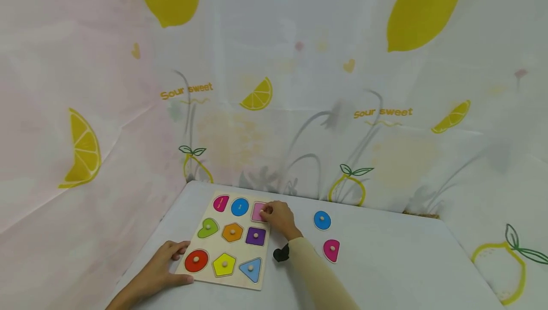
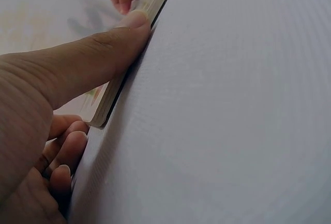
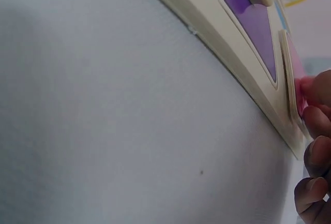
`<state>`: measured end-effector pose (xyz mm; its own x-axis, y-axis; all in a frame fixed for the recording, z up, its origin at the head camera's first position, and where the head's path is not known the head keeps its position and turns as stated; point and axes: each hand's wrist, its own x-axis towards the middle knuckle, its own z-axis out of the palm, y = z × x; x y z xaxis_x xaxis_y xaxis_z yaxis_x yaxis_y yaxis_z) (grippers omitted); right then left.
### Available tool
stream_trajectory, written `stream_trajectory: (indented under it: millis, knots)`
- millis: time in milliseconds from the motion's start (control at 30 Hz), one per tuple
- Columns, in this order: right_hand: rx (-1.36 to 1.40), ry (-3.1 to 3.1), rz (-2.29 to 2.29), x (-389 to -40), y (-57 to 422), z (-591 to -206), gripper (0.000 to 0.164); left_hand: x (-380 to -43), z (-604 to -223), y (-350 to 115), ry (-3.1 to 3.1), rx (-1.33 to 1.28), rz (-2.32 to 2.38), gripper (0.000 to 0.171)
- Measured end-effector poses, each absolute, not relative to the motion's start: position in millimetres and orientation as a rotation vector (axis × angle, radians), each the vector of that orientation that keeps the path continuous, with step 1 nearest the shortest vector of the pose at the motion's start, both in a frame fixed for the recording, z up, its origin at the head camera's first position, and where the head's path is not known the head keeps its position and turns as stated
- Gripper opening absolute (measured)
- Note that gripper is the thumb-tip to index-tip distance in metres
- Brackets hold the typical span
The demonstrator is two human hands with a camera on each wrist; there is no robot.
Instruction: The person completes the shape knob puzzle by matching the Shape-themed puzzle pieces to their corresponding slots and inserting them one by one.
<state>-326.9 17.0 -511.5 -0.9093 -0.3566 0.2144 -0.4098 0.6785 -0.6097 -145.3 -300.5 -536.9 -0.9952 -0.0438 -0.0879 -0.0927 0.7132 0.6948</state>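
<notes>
A wooden knob puzzle board [image 1: 210, 243] lies on the white table. My left hand [image 1: 160, 265] grips its near left corner, thumb along the front edge and fingers curled by the side, as the left wrist view shows. At the far right corner, my right hand [image 1: 280, 217] pinches the knob of a pink square puzzle piece [image 1: 257, 211]. In the right wrist view that piece [image 3: 296, 61] stands tilted at its spot, beside the purple piece [image 3: 253, 32]. The board's half-round magenta recess [image 1: 220, 203] and blue recess [image 1: 239, 207] show printed words; the other shapes carry knobs.
Right of the board lie a loose blue round piece [image 1: 318, 224] and a magenta half-round piece [image 1: 329, 255], knobs up. A small black object [image 1: 281, 253] shows under my right wrist. A lemon-print cloth [image 1: 282, 143] hangs behind the table and at its sides.
</notes>
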Motion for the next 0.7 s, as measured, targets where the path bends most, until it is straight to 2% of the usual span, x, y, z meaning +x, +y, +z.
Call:
stream_trajectory:
  millis: [300, 700]
  knots:
    - [0.618, -2.811, 0.998, -335, 15, -514, 0.009, -141, -537, -302, 2.881, 0.017, 1.204, 0.102]
    - [0.607, -2.840, 1.012, -339, 9, -514, 0.011, -139, -535, -302, 2.902, 0.035, 1.206, 0.101]
